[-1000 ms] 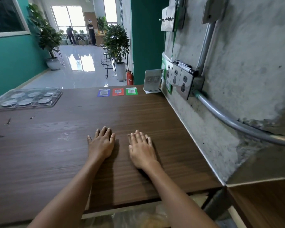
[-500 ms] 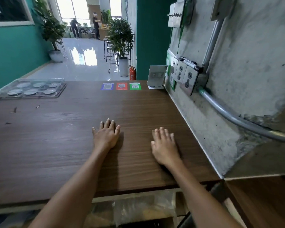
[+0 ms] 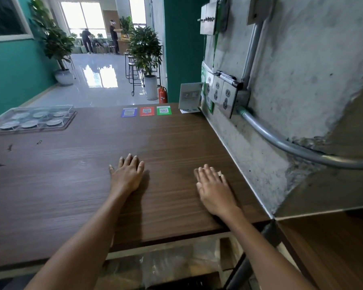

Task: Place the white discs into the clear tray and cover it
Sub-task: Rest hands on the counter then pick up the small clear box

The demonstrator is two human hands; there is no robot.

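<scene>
A clear tray (image 3: pixel 70 117) lies at the far left of the brown wooden table (image 3: pixel 76 185), with a clear cover over it. Several white discs (image 3: pixel 30 123) sit in its compartments. My left hand (image 3: pixel 127 174) rests flat on the table near the middle, palm down, holding nothing. My right hand (image 3: pixel 214 188) lies flat to its right, close to the concrete wall, also holding nothing. Both hands are far from the tray.
Three coloured QR cards (image 3: pixel 146 111) and a small stand-up sign (image 3: pixel 190 96) sit at the table's far edge. A concrete wall with sockets (image 3: pixel 220 94) and a metal conduit (image 3: pixel 281 141) borders the right side. Small dark bits (image 3: pixel 10 147) lie at left.
My right hand has slid right, away from the left hand and toward the wall. The view has shifted slightly; the tray stays put.
</scene>
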